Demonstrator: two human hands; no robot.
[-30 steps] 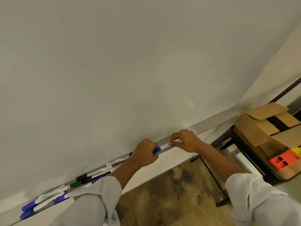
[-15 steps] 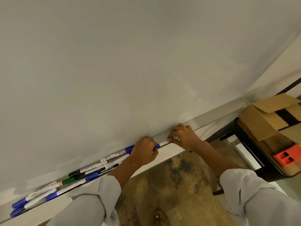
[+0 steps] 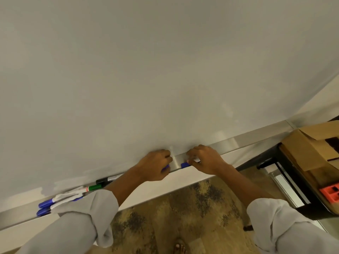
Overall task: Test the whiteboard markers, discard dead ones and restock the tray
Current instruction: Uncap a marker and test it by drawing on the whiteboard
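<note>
My right hand [image 3: 205,160] pinches a white marker whose blue end [image 3: 184,165] sticks out to the left, just above the metal tray [image 3: 256,142] under the whiteboard [image 3: 165,70]. My left hand [image 3: 156,165] is curled round a small blue piece [image 3: 166,167], apparently the marker's cap. A gap separates the two hands. Several more markers lie in the tray at the left: blue-capped ones [image 3: 45,203], a green one [image 3: 94,187] and a black one [image 3: 104,180], partly hidden by my left sleeve.
A black table [image 3: 286,173] stands at the right, carrying an open cardboard box [image 3: 308,149] and a red-orange plastic block [image 3: 330,193]. Patterned carpet lies below, with a bare foot [image 3: 180,248] at the bottom edge.
My hands have pulled apart: the blue piece has come away from the marker and stays in my left hand. The view shifted slightly to the right and down.
</note>
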